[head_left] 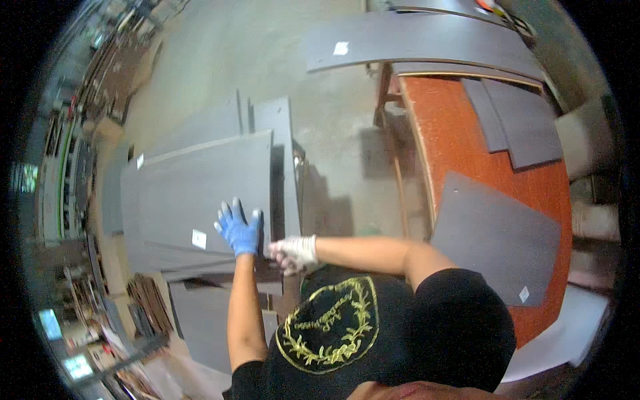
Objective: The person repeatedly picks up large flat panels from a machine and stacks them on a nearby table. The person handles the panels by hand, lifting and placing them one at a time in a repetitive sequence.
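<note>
My left hand, in a blue glove with pale fingertips, lies flat with fingers spread on a large grey panel. The panel tops a stack of similar boards and has a small white label left of the hand. At the panel's right edge is my right hand, in a whitish glove, its fingers curled. Whatever those fingers hold, if anything, is too small or blurred to make out. Just beyond the edge, another grey board sticks out from under the panel.
To the right stands a table with a red-brown top, bearing a loose grey panel and smaller grey boards. A long grey board lies across its far end. Upright brown boards lean at the left, and concrete floor runs between.
</note>
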`<state>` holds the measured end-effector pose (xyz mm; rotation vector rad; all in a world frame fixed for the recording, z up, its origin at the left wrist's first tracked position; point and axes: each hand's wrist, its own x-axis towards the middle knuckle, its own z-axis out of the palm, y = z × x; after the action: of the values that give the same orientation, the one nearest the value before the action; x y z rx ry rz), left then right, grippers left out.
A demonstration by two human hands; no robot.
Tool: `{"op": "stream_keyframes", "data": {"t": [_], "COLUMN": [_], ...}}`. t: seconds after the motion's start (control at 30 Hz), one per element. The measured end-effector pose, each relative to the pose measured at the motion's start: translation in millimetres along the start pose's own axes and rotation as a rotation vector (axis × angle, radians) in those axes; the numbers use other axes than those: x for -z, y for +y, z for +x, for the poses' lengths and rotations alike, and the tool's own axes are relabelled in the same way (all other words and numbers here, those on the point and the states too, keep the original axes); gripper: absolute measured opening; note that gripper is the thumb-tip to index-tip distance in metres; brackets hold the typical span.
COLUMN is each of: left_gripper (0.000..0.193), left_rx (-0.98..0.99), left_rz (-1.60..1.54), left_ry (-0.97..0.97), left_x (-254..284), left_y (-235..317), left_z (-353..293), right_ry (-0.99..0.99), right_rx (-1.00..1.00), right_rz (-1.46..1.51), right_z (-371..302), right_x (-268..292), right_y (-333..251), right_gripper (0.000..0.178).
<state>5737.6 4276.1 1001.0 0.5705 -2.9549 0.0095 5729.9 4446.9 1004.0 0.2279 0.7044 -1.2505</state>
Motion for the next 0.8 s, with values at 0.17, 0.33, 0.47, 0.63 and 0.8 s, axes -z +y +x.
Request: {"op": "stream_keyframes", "data": {"t": [0.17, 0.33, 0.47, 0.63, 0.8], "left_gripper": [0.072, 0.066, 0.061, 0.058, 0.060], "left_rx": [0.404, 0.546, 0.527, 0.560, 0.307], "left_rz": [0.112, 0.114, 0.168, 0.205, 0.176], "left_ry": [-0.070, -0.042, -0.063, -0.051, -0.139], "left_x": [11, 11, 18, 16, 28], "left_y": [23, 36, 39, 34, 13], "left_z": [-9, -18, -14, 0, -13], "right_ry": [0.025, -0.079, -0.029, 0.260, -0.121], "right_rx": [0.010, -0.315, -0.265, -0.182, -0.359], "right_rz": [0.138, 0.510, 0.509, 0.148, -0.190], "right_z": [13, 15, 3, -25, -9], "right_x": [16, 19, 10, 2, 52], "right_y": [2, 5, 0, -32, -62], "right_gripper": [0.006, 0.009, 0.015, 0.018, 0.018]}}
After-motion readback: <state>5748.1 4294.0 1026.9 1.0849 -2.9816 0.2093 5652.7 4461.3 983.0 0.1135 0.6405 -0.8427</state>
